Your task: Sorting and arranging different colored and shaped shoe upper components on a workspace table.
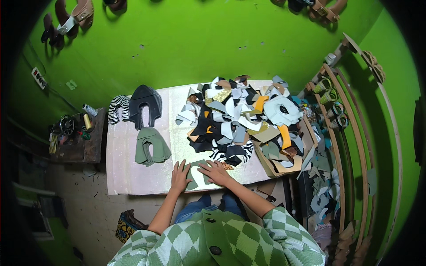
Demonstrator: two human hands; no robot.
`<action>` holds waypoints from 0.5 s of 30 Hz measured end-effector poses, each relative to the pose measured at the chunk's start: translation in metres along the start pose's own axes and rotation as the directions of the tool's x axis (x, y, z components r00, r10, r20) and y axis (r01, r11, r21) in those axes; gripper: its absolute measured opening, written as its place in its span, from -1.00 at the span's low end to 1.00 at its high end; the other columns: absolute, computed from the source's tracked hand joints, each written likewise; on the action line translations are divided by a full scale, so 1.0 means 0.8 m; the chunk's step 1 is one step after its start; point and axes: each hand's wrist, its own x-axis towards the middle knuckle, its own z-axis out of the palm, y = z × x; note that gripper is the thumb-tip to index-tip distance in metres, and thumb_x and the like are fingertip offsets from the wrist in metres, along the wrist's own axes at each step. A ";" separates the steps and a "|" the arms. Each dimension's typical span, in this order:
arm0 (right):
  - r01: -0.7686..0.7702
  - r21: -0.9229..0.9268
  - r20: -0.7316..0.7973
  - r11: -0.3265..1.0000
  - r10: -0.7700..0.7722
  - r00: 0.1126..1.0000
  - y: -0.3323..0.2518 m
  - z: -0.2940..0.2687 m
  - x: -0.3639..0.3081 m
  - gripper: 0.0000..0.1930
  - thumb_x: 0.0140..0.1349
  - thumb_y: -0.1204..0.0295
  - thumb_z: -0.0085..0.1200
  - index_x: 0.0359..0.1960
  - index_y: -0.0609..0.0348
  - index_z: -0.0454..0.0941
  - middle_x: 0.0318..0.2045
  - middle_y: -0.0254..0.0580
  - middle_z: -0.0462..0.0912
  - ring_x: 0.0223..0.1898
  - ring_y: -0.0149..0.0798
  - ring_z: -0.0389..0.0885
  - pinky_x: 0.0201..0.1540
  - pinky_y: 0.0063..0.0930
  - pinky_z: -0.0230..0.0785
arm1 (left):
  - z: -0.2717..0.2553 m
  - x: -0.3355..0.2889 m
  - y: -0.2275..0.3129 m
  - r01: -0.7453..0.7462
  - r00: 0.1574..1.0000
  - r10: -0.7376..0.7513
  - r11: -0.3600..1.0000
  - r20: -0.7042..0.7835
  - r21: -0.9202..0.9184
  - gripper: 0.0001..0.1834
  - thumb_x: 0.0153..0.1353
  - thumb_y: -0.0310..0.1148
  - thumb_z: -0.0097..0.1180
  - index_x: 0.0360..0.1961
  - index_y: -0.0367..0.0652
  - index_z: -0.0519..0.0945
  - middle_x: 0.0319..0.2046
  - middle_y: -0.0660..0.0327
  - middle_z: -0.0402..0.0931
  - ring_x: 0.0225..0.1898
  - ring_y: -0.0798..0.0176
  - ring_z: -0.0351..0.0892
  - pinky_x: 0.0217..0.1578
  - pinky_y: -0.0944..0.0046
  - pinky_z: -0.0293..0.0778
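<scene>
My left hand [179, 176] lies with its fingers stretched out at the near edge of the table [126, 175]. Opposite it, my right hand [216, 173] rests flat, fingers apart. Between and partly under them is a flat green U-shaped cut piece [192, 178], its curved opening showing the pale tabletop. Farther left sits a stack of similar green U-shaped pieces [151, 146]. Behind that stack are black U-shaped pieces [154, 99] and zebra-print ones [119, 108]. Just beyond my right hand, zebra-print scraps [246, 153] stick out of a heap of offcuts [226, 111].
An open cardboard box [273, 168] full of scraps stands at the table's right. A wooden rack [337, 146] with sandals leans beyond it, more scraps underneath. At left, a small dark table [80, 148] holds thread spools. A patterned bag [128, 226] sits on the floor.
</scene>
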 end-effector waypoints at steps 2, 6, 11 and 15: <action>-0.072 -0.043 0.110 0.996 0.077 0.991 0.013 0.018 0.002 -0.14 -0.12 0.16 0.30 0.29 -0.21 0.16 0.34 -0.47 0.09 0.32 -0.06 0.05 0.18 0.06 0.09 | 0.003 0.004 -0.002 -0.035 0.999 0.033 0.997 0.031 0.075 -0.10 -0.34 -0.27 0.44 0.18 0.06 0.38 0.30 0.10 0.07 0.27 -0.21 0.03 0.15 -0.06 0.19; -0.054 -0.093 0.072 0.994 0.061 0.996 0.021 0.020 -0.003 -0.13 -0.13 0.11 0.30 0.29 -0.21 0.15 0.36 -0.49 0.05 0.32 -0.04 0.05 0.17 0.09 0.10 | 0.001 0.005 -0.017 -0.069 0.998 0.067 0.988 0.021 0.139 -0.06 -0.37 -0.19 0.43 0.20 0.23 0.36 0.32 0.09 0.05 0.27 -0.27 0.03 0.13 -0.08 0.20; -0.023 0.092 -0.032 0.995 0.026 0.999 0.042 -0.021 -0.029 -0.31 -0.03 0.22 0.23 0.21 -0.14 0.27 0.28 -0.33 0.21 0.23 -0.07 0.19 0.12 -0.01 0.11 | 0.005 0.005 -0.008 -0.035 0.999 0.026 0.978 0.045 0.207 -0.06 -0.35 -0.15 0.43 0.21 0.31 0.34 0.33 0.07 -0.01 0.28 -0.27 0.00 0.13 -0.09 0.21; -0.233 0.450 -0.485 0.862 0.455 0.747 0.080 -0.101 -0.084 -0.86 0.01 0.52 0.01 -0.39 0.18 0.60 -0.30 -0.13 0.60 -0.22 -0.07 0.53 -0.13 -0.23 0.34 | 0.008 -0.002 0.008 0.045 0.999 -0.049 0.986 0.022 0.158 -0.11 -0.28 -0.14 0.42 0.21 0.25 0.35 0.33 0.05 -0.02 0.29 -0.25 -0.03 0.15 -0.09 0.17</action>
